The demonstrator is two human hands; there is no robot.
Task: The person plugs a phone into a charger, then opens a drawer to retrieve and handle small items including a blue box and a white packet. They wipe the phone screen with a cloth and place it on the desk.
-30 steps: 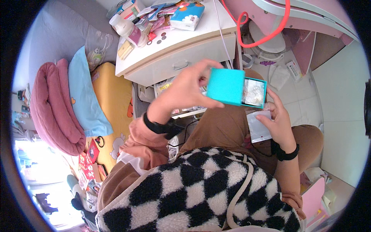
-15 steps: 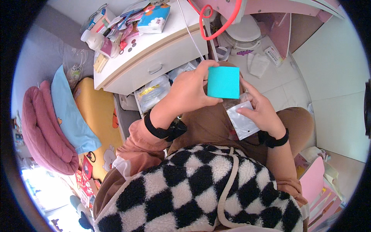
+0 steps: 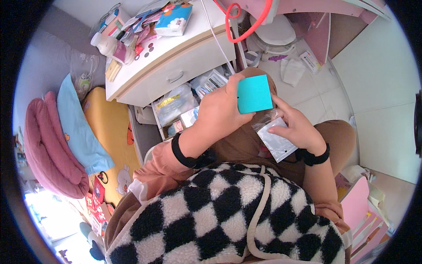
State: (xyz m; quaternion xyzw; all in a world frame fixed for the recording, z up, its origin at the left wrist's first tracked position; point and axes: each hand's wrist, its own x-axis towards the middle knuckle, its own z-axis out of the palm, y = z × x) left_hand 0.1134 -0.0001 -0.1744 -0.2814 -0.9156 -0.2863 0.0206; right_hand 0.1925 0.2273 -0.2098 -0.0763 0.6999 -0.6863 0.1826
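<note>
A turquoise square pad, like a block of sticky notes (image 3: 256, 93), is held up over my lap. My left hand (image 3: 217, 110) grips its left side, thumb and fingers at opposite corners. Just below and to the right, my right hand (image 3: 301, 130) pinches a small clear plastic bag (image 3: 276, 141) with the thumb on its face. The bag looks flat and whitish, with a loose transparent upper part. Fingertips of my right hand reach close to the pad's right edge; whether they touch it I cannot tell.
Ahead stands a white drawer cabinet (image 3: 145, 90) with a white bottle (image 3: 113, 47) and a tissue pack (image 3: 174, 20) on top. Its lower drawer is pulled out, with plastic bags (image 3: 176, 105) inside. Bedding (image 3: 55, 149) lies left. A red tube (image 3: 250, 37) hangs ahead.
The pad has tilted slightly in my left hand, and that wrist has shifted a little right and down. More of the drawer's contents shows. The plastic bag has dropped slightly.
</note>
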